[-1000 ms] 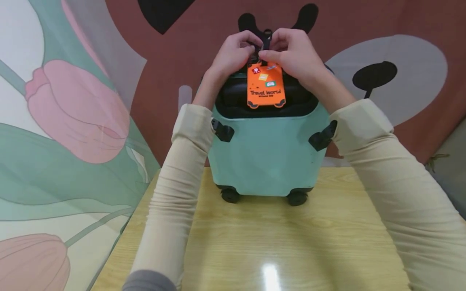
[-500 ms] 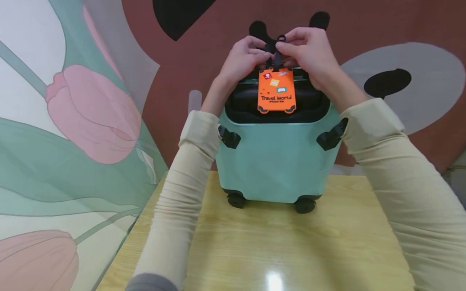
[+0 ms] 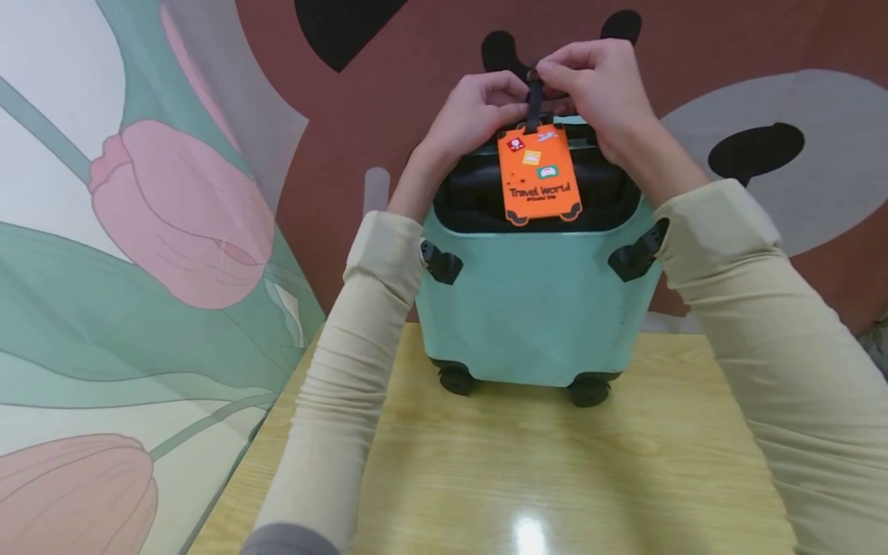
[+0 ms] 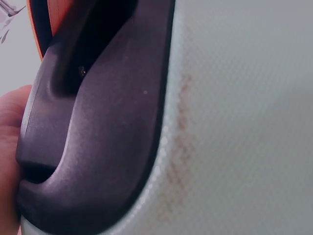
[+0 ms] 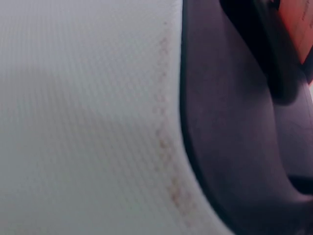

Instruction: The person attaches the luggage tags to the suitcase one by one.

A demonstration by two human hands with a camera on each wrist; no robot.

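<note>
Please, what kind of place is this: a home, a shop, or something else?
Probably a staged indoor room, not clearly a home or shop. A small suitcase stands on a wooden table, with a painted tulip backdrop close behind. Both hands work a tag's strap.

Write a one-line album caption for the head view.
Both hands, left hand and right hand, pinch the black strap of an orange luggage tag atop a mint suitcase.

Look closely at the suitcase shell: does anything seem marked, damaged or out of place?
Yes. A faint brownish stain runs along the mint suitcase shell beside the black trim, seen in both wrist views. The orange tag hangs slightly askew.
</note>
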